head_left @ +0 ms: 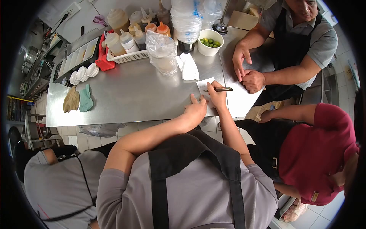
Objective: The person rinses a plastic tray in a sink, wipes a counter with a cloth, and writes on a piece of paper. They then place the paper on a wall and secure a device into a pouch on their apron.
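A small sheet of white paper [203, 84] lies on the steel table near its front edge. My right hand [217, 97] is closed around a dark pen [223, 89], whose tip points left over the paper. Beside it, my left hand [196, 109] rests at the paper's lower left with its fingers stretched out, and it holds nothing. Part of the sheet is hidden under my hands. Just behind the paper is a folded white napkin [187, 66].
A white basket [127, 57] of squeeze bottles, wrapped containers [162, 53] and a tub of green limes [210, 42] line the back. Two cloths [86, 98] lie at the left. One person leans on the table at right [297, 45]; others stand at right and left.
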`<action>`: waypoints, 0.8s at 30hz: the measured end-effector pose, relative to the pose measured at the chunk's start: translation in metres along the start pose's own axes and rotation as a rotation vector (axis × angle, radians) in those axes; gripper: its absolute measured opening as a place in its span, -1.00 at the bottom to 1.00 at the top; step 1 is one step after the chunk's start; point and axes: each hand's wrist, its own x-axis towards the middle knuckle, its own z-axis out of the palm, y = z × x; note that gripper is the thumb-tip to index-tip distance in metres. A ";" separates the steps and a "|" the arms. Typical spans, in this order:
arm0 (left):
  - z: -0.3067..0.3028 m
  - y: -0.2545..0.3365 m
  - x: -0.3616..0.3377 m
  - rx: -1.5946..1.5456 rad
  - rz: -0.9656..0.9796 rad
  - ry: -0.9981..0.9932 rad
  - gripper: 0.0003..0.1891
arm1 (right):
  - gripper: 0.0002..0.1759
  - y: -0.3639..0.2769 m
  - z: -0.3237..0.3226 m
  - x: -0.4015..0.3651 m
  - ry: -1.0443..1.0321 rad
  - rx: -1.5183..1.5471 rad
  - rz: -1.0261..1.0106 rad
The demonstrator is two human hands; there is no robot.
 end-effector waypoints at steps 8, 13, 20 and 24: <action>-0.004 -0.002 0.000 -0.010 -0.003 -0.021 -0.49 | -0.62 0.009 0.000 0.001 -0.035 -0.039 -0.024; -0.013 -0.002 -0.003 -0.089 -0.032 -0.035 -0.48 | -0.62 0.009 -0.004 0.002 0.060 -0.001 0.001; -0.004 -0.002 -0.001 -0.038 -0.004 -0.012 -0.49 | -0.62 0.001 -0.002 0.000 -0.011 -0.006 -0.013; 0.001 -0.002 0.001 -0.004 0.025 0.009 -0.49 | -0.61 -0.001 0.000 0.000 -0.033 -0.019 -0.024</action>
